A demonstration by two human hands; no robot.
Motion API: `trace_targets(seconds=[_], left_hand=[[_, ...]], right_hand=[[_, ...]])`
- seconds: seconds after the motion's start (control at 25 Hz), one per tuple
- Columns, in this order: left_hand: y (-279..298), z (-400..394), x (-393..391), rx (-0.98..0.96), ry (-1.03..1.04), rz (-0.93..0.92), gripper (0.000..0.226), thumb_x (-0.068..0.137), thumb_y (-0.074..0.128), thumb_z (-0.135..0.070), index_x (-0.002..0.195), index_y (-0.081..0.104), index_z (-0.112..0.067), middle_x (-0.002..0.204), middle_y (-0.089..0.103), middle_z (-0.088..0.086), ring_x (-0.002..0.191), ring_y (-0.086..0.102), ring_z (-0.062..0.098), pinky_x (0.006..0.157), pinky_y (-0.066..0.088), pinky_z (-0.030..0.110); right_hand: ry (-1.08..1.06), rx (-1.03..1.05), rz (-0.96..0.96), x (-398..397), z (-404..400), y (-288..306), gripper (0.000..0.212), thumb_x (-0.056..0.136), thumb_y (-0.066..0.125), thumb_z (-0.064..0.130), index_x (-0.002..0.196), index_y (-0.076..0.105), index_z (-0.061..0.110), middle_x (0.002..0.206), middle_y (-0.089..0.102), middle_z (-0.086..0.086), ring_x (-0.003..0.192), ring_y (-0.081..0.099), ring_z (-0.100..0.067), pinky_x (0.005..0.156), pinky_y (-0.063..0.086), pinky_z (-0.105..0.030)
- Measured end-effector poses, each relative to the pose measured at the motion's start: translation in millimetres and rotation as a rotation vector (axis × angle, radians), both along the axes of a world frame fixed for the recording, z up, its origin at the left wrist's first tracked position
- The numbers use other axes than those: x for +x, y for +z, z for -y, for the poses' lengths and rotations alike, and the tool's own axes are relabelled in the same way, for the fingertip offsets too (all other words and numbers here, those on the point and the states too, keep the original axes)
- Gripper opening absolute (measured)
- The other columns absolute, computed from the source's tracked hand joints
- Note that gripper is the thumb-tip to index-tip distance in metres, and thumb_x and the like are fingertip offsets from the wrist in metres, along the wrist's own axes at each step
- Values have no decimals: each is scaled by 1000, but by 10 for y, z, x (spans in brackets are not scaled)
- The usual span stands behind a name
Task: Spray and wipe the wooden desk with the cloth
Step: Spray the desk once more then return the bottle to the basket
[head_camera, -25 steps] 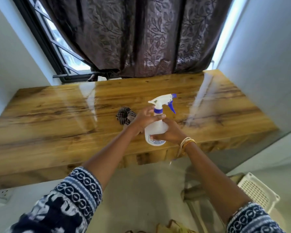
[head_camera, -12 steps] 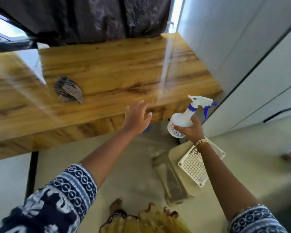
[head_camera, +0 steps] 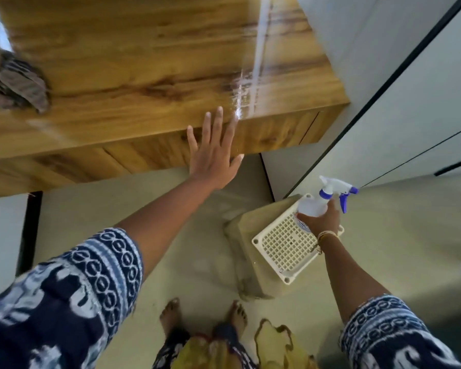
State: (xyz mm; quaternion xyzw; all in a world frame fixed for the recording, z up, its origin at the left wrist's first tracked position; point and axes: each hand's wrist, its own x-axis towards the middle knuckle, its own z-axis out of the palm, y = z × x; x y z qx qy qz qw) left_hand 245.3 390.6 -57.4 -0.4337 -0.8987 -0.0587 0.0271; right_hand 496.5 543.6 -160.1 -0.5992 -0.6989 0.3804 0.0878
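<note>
The right hand [head_camera: 320,222] grips the spray bottle [head_camera: 313,206] over a stool [head_camera: 282,251] at four o'clock. The left hand [head_camera: 213,153], fingers spread and empty, hovers at the desk [head_camera: 144,62] edge. The cloth [head_camera: 20,85] lies at ten o'clock: soft and light, best pinched by its bunched top.

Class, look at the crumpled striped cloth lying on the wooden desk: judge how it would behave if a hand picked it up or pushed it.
The cloth lies bunched in soft folds, so it probably hangs floppy when lifted. It looks thin, so it is likely light. Pushed over the glossy desk, it would probably slide and bunch, not roll.
</note>
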Motion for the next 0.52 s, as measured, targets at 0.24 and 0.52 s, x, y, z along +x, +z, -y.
trace_targets(seconds=[0.24,0.52], left_hand=[[-347,-115,-28,-16,36,-260,96,86,35,-70,156,-3,-18,161,7,25,147,10,44,111,2,69],[-560,-182,-124,34,56,-414,92,86,33,-71,156,6,-17,155,24,30,143,19,46,109,13,71]], right_hand=[[-151,3,29,-84,-84,-572,72,68,85,23,126,46,6,120,59,-15,113,57,-36,96,43,-42],[-299,-37,-24,-109,-79,-902,73,73,84,19,132,43,5,128,54,-17,119,52,-34,96,42,-38]])
